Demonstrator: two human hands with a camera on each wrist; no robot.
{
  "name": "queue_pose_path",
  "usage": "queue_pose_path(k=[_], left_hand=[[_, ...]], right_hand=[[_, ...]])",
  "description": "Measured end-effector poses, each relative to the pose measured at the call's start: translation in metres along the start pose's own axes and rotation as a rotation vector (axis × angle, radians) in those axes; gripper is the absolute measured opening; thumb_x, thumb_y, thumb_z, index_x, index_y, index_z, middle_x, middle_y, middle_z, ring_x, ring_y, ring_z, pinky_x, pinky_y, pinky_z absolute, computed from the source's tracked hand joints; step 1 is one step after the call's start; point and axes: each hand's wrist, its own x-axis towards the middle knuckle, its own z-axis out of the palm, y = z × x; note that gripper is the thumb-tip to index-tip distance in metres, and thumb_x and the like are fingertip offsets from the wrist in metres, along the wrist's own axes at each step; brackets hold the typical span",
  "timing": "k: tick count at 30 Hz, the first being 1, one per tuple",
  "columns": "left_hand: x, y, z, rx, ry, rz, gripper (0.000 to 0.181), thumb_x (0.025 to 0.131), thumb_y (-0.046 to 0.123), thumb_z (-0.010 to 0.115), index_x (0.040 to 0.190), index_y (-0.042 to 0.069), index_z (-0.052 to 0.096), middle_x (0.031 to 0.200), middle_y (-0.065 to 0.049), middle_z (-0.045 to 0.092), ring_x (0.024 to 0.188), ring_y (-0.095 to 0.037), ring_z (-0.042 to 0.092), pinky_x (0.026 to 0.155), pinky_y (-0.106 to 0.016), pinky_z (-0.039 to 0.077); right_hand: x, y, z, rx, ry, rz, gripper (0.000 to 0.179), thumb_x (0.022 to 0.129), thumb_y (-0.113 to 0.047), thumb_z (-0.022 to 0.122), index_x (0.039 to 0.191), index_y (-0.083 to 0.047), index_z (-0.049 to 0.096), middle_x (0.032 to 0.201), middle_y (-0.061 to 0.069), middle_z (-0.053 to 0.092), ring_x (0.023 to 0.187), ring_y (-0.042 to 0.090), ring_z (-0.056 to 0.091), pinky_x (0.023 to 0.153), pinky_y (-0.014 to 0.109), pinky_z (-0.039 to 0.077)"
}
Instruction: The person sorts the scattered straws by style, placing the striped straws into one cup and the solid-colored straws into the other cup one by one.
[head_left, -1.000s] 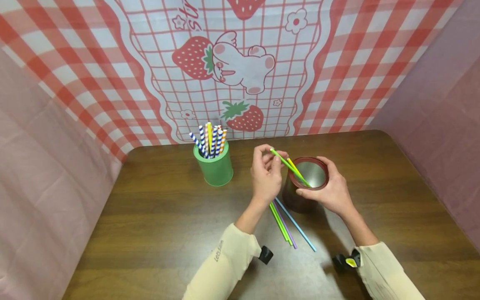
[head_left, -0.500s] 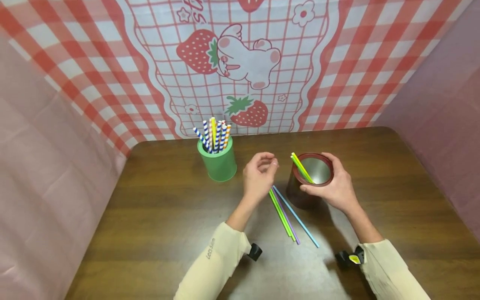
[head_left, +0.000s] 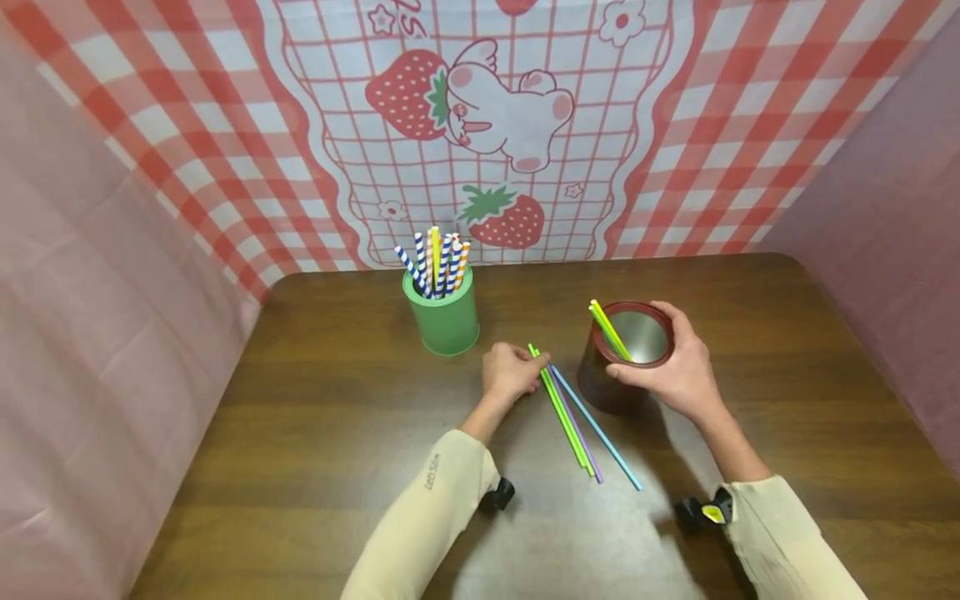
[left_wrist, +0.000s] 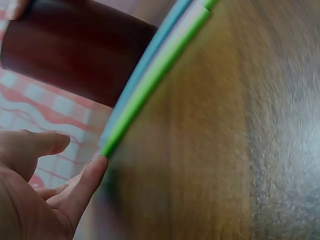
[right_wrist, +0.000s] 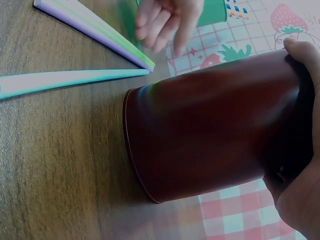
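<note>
My right hand (head_left: 684, 377) grips the rim of a dark red can (head_left: 609, 387), thumb on the near side, fingers on the far side. A yellow and a green drinking straw lean inside it (head_left: 611, 331). On the table to its left lie two green straws (head_left: 564, 412), a purple straw (head_left: 582, 440) and a blue straw (head_left: 611, 452). At their far ends is my left hand (head_left: 512, 371). A fingertip (left_wrist: 97, 167) touches or nearly touches a green straw's end in the left wrist view, while the other visible digit stands apart from it.
A green can (head_left: 450, 327) holding several striped paper straws (head_left: 442, 267) and a yellow one stands at the back left. Behind the wooden table (head_left: 300, 433) hangs a red checked cloth (head_left: 480, 125) with strawberries. Pink cloth (head_left: 97, 333) hangs at the left side.
My left hand let go of a green straw, which now leans in the dark red can beside the yellow one. It then came down to the straws on the table. The right hand keeps its grip.
</note>
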Motion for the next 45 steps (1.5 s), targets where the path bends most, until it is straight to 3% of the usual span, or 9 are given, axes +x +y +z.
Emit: queue_pose_path(k=[4, 7, 20, 24, 27, 30, 36, 41, 45], left_hand=[[0.007, -0.001, 0.006, 0.246, 0.022, 0.088, 0.031, 0.075, 0.031, 0.079, 0.053, 0.015, 0.065, 0.040, 0.008, 0.052, 0.046, -0.011, 0.057, 0.053, -0.024, 0.048], [0.010, 0.002, 0.007, 0.371, 0.049, 0.131, 0.038, 0.072, 0.027, 0.080, 0.045, 0.016, 0.056, 0.041, 0.008, 0.048, 0.055, -0.017, 0.056, 0.058, -0.029, 0.050], [0.016, 0.010, 0.008, 0.494, -0.016, 0.099, 0.036, 0.068, 0.024, 0.081, 0.054, 0.015, 0.050, 0.063, -0.005, 0.057, 0.077, -0.028, 0.065, 0.072, -0.037, 0.056], [0.015, 0.007, 0.004, 0.422, -0.042, 0.076, 0.021, 0.070, 0.018, 0.076, 0.055, 0.016, 0.062, 0.053, 0.001, 0.060, 0.061, -0.019, 0.064, 0.063, -0.029, 0.054], [0.014, 0.005, -0.001, 0.312, -0.062, 0.046, 0.010, 0.073, 0.014, 0.074, 0.063, 0.016, 0.071, 0.047, 0.004, 0.061, 0.043, -0.008, 0.059, 0.052, -0.021, 0.050], [0.014, 0.008, -0.007, 0.170, -0.068, 0.046, 0.003, 0.075, 0.012, 0.076, 0.075, 0.010, 0.074, 0.053, 0.001, 0.065, 0.038, -0.005, 0.056, 0.045, -0.019, 0.049], [0.016, 0.026, -0.022, -0.144, -0.060, 0.100, 0.024, 0.080, 0.003, 0.071, 0.104, -0.001, 0.067, 0.082, -0.013, 0.072, 0.053, -0.020, 0.067, 0.053, -0.032, 0.057], [0.014, 0.051, -0.041, -0.359, 0.019, 0.176, 0.039, 0.083, -0.003, 0.067, 0.122, 0.002, 0.061, 0.088, -0.018, 0.069, 0.067, -0.028, 0.069, 0.061, -0.040, 0.059], [0.009, 0.070, -0.056, -0.510, 0.074, 0.282, 0.050, 0.085, -0.006, 0.064, 0.132, 0.007, 0.054, 0.092, -0.020, 0.067, 0.076, -0.032, 0.069, 0.065, -0.041, 0.059]], right_hand=[[0.001, 0.001, 0.001, 0.004, 0.003, -0.003, 0.096, 0.064, -0.026, 0.090, 0.142, -0.010, 0.036, 0.126, 0.019, 0.053, 0.107, 0.032, 0.052, 0.074, 0.020, 0.043], [0.002, 0.000, 0.002, 0.010, -0.001, -0.006, 0.096, 0.064, -0.026, 0.090, 0.142, -0.010, 0.036, 0.126, 0.019, 0.054, 0.107, 0.032, 0.052, 0.074, 0.020, 0.043], [0.002, 0.001, 0.000, -0.005, 0.005, -0.001, 0.097, 0.062, -0.026, 0.091, 0.142, -0.009, 0.037, 0.125, 0.019, 0.054, 0.107, 0.032, 0.052, 0.075, 0.022, 0.042], [0.001, 0.001, 0.001, -0.012, 0.004, 0.001, 0.097, 0.063, -0.027, 0.090, 0.142, -0.009, 0.037, 0.125, 0.019, 0.055, 0.106, 0.032, 0.053, 0.075, 0.024, 0.043], [0.001, 0.001, 0.000, -0.012, 0.004, -0.004, 0.097, 0.063, -0.026, 0.090, 0.142, -0.009, 0.037, 0.125, 0.019, 0.054, 0.106, 0.032, 0.052, 0.075, 0.023, 0.043], [0.001, 0.001, -0.001, -0.008, 0.004, -0.012, 0.097, 0.063, -0.026, 0.090, 0.142, -0.009, 0.036, 0.126, 0.019, 0.054, 0.107, 0.032, 0.052, 0.075, 0.021, 0.042], [0.001, 0.003, -0.001, -0.005, 0.015, -0.018, 0.097, 0.062, -0.025, 0.090, 0.141, -0.008, 0.037, 0.125, 0.019, 0.054, 0.106, 0.032, 0.052, 0.075, 0.020, 0.041], [0.002, 0.003, 0.000, -0.005, 0.022, -0.012, 0.097, 0.062, -0.025, 0.091, 0.141, -0.009, 0.038, 0.124, 0.019, 0.055, 0.106, 0.031, 0.053, 0.076, 0.024, 0.043], [0.002, 0.004, 0.001, -0.001, 0.027, -0.007, 0.097, 0.061, -0.025, 0.091, 0.141, -0.010, 0.038, 0.123, 0.018, 0.056, 0.106, 0.031, 0.053, 0.077, 0.027, 0.043]])
